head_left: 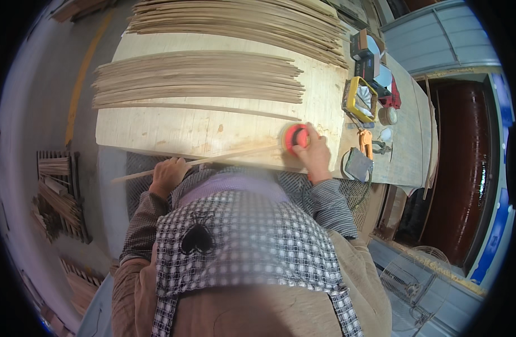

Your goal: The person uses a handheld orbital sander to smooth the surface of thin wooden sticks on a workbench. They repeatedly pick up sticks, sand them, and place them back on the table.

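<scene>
My left hand (pixel 170 173) is closed around a thin wooden strip (pixel 237 154) near the table's front edge; the strip's far left end sticks out past the hand. My right hand (pixel 315 153) grips a round red and black tool (pixel 296 138), perhaps a sanding pad, which is blurred and sits at the strip's right end. Whether it touches the strip cannot be told. Beyond the hands, a single strip (pixel 241 110) lies on the pale wooden board (pixel 190 130), just in front of a row of similar strips (pixel 199 78). A larger pile of strips (pixel 237 19) lies at the back.
On the right stand a yellow tray (pixel 348 100), boxes with pale discs (pixel 366 67), a round tin (pixel 388 116), an orange-handled tool (pixel 366 142), pliers (pixel 381 147) and a dark square block (pixel 358 164). A wire fan (pixel 416 288) stands at lower right; stacked wood (pixel 60 198) lies at left.
</scene>
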Action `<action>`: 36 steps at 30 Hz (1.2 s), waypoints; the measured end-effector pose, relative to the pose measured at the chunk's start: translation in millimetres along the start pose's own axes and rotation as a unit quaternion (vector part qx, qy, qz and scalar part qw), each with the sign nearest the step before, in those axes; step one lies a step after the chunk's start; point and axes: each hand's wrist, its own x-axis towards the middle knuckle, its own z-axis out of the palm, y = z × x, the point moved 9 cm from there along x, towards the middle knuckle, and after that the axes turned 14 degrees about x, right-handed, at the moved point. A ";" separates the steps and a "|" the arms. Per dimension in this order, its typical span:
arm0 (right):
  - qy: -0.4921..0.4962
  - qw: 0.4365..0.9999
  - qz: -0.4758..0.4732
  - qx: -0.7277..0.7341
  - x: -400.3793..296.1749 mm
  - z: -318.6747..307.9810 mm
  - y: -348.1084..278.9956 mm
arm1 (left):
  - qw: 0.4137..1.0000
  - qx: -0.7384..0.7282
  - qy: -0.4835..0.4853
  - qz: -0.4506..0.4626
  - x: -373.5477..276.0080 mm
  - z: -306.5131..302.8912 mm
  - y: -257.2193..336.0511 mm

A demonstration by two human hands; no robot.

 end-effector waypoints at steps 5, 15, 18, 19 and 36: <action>0.006 1.000 -0.011 -0.008 -6.0 10.8 -2.7 | 0.999 -0.004 -0.035 -0.012 7.7 4.2 5.2; -0.107 0.970 -0.212 0.057 -58.2 63.3 -87.7 | 0.991 0.024 -0.130 0.013 0.5 18.4 1.6; -0.073 0.992 -0.095 0.039 -37.3 39.8 -37.9 | 0.991 0.021 -0.129 0.014 -3.4 26.1 -5.5; -0.078 0.996 -0.036 0.030 -30.4 29.5 -21.4 | 0.992 0.017 -0.128 0.004 -4.3 28.3 -8.7; 0.024 0.997 0.030 0.066 -26.3 -8.2 31.7 | 0.992 0.055 -0.107 0.029 -11.9 38.7 -7.6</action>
